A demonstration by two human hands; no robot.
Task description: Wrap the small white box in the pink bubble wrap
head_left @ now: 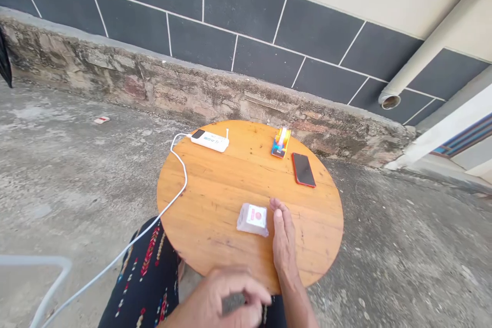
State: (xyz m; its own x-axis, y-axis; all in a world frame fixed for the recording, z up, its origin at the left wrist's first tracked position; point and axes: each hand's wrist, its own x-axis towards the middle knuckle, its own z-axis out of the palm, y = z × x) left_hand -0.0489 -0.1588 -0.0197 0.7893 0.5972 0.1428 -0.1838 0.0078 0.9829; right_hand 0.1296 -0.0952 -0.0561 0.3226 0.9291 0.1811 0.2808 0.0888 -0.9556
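A small packet in cloudy clear wrap with a white and red label [257, 215] lies on the round wooden table [200, 205], near its front. Just to the right of it, my right hand [283, 236] rests on its edge on the tabletop. Its fingers are stretched out, the palm faces the packet, and nothing is held. Low in the view, in front of the table's near edge, my left hand [230, 294] is raised and slightly blurred. Its fingers curl loosely with a gap to the thumb, and I see no object in it.
Toward the back of the table are a white power strip-like device [210, 141] with a white cable [182, 164], a yellow and blue tape dispenser [281, 142] and a red-edged phone [303, 169]. A stone-based wall [184, 84] stands behind. A drainpipe [417, 69] is at right.
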